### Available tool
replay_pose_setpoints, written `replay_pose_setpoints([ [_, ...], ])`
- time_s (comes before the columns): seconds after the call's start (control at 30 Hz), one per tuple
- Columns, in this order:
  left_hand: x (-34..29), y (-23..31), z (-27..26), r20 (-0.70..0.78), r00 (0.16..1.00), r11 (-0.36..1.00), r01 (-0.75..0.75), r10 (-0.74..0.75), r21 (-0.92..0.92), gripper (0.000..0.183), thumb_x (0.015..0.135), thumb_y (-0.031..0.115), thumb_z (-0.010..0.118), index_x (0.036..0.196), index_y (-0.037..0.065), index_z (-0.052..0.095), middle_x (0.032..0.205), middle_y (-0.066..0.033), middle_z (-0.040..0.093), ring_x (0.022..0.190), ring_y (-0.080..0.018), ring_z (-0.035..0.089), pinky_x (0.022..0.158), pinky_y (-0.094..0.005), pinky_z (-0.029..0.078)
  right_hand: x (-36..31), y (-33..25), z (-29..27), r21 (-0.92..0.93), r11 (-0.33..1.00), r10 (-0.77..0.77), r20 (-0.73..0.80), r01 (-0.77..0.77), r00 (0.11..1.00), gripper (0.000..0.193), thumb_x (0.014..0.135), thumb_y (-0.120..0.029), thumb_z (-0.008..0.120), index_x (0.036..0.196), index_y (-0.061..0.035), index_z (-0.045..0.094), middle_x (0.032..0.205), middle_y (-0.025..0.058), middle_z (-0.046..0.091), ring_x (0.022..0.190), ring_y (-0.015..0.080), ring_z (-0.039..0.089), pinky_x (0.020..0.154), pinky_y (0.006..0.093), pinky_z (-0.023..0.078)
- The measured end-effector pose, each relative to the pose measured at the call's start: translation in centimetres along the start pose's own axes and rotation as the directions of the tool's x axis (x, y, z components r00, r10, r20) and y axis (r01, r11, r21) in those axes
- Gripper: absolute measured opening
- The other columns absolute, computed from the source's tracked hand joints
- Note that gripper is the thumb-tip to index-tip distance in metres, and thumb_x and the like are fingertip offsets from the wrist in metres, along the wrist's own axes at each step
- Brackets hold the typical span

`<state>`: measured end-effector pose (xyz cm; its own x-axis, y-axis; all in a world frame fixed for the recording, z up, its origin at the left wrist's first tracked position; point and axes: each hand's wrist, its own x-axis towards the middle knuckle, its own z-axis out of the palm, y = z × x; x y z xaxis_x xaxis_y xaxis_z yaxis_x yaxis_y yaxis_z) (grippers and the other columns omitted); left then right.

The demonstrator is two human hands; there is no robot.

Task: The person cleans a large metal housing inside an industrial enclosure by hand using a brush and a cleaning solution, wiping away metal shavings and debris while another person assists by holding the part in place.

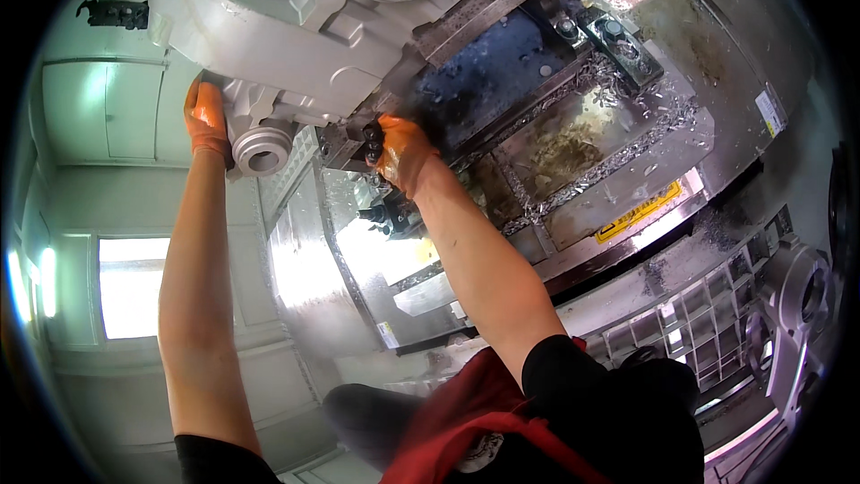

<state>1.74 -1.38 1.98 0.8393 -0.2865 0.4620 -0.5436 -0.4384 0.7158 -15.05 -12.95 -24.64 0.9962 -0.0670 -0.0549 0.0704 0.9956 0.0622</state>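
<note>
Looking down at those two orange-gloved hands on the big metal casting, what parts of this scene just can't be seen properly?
- Left hand, head view: its fingers are hidden behind the grey metal casting.
- Casting: its top is cut off by the picture's upper edge.
- Right hand: what its fingertips press is hidden by the black clamp and motion blur.
- Second casting: bent and cropped by the dark fisheye rim.
- Yellow label: too small to read.

Casting [296, 27]: your matt, pale grey cast metal, smooth at the round bosses.
Gloves [403, 152]: orange, slightly glossy, probably rubber-coated.
Fixture plate [502, 63]: dark steel, wet-looking, littered with bright metal chips [618, 152].
Machine guard [313, 278]: shiny sheet metal.
</note>
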Motion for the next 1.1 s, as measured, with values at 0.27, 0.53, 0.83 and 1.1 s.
replay_pose_setpoints([
  [0.27, 0.0, 0.5, 0.4, 0.044, 0.998, 0.998, -0.037, 0.035, 0.053, 0.047, 0.09, 0.025, 0.056, 0.13, 0.001, 0.063, 0.118, -0.0073, 0.067, 0.106, -0.0203, 0.06, 0.094, -0.0328, 0.047, -0.5, -6.4, -0.5, 0.313, 0.923, -0.311, 0.266, 0.223, 0.912, 0.022, 0.104, -0.024, 0.048, 0.115, -0.0098, 0.062, 0.103, 0.0057, 0.068, 0.094, 0.021, 0.065, 0.083, 0.0345, 0.052],
  [0.53, -1.3, 1.7, 1.5, -0.024, 0.999, 0.988, -0.033, 0.037, 0.152, 0.044, 0.093, 0.025, 0.056, 0.131, 0.002, 0.063, 0.115, -0.0078, 0.067, 0.099, -0.0194, 0.062, 0.089, -0.0319, 0.05, -0.3, -7.7, 0.2, 0.099, 0.936, -0.341, 0.012, 0.338, 0.94, 0.026, 0.105, -0.023, 0.045, 0.121, -0.0091, 0.061, 0.109, 0.0043, 0.068, 0.1, 0.021, 0.065, 0.086, 0.0312, 0.053],
  [0.83, 7.0, -8.1, -5.9, 0.077, 0.98, 0.982, -0.187, 0.185, 0.014, 0.045, 0.1, 0.027, 0.051, 0.14, 0.006, 0.056, 0.129, -0.0082, 0.064, 0.114, -0.0218, 0.062, 0.098, -0.0334, 0.051, -4.7, -4.3, 2.0, 0.421, 0.788, -0.496, -0.001, 0.45, 0.869, 0.016, 0.102, -0.024, 0.052, 0.094, -0.0137, 0.063, 0.085, -0.0013, 0.063, 0.074, 0.0129, 0.059, 0.064, 0.0258, 0.046],
  [1.1, 3.4, -4.4, -1.3, 0.139, 0.99, 0.974, 0.043, -0.012, -0.222, 0.05, 0.098, 0.027, 0.059, 0.142, 0.002, 0.051, 0.133, -0.0058, 0.059, 0.117, -0.0201, 0.055, 0.102, -0.0337, 0.044, -8.5, -6.3, 2.0, 0.295, 0.777, -0.567, -0.055, 0.556, 0.822, 0.022, 0.103, -0.027, 0.049, 0.083, -0.0192, 0.054, 0.075, -0.0073, 0.049, 0.069, 0.009, 0.05, 0.064, 0.0255, 0.042],
])
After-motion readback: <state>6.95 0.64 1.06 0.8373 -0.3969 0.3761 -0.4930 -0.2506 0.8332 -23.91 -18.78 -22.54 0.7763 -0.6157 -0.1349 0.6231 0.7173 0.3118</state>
